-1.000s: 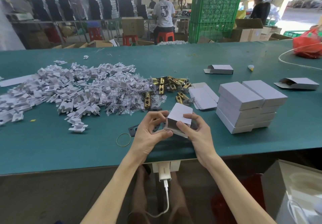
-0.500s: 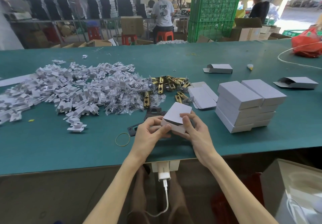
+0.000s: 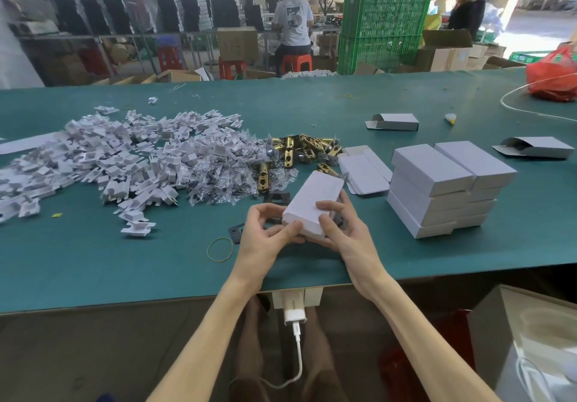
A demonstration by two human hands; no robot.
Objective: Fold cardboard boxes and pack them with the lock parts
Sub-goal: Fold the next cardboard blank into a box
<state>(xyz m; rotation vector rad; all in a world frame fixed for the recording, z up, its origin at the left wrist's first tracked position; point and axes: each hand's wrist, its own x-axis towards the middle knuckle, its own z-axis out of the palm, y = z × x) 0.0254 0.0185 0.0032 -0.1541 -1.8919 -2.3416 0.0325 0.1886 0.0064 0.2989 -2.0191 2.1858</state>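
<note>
Front edge of table point(image 3: 93, 261), centre. Left hand point(image 3: 265, 242) pinching near end of white box point(image 3: 312, 201), thumb on end face. Right hand point(image 3: 346, 236) clamped round box's right side. Step, likely: closing end flap. Next: press flap home, then onto stack of closed boxes point(image 3: 437, 183), right.

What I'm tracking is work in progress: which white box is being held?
The box gripped by the left hand and right hand; all others rest on the table.
</note>
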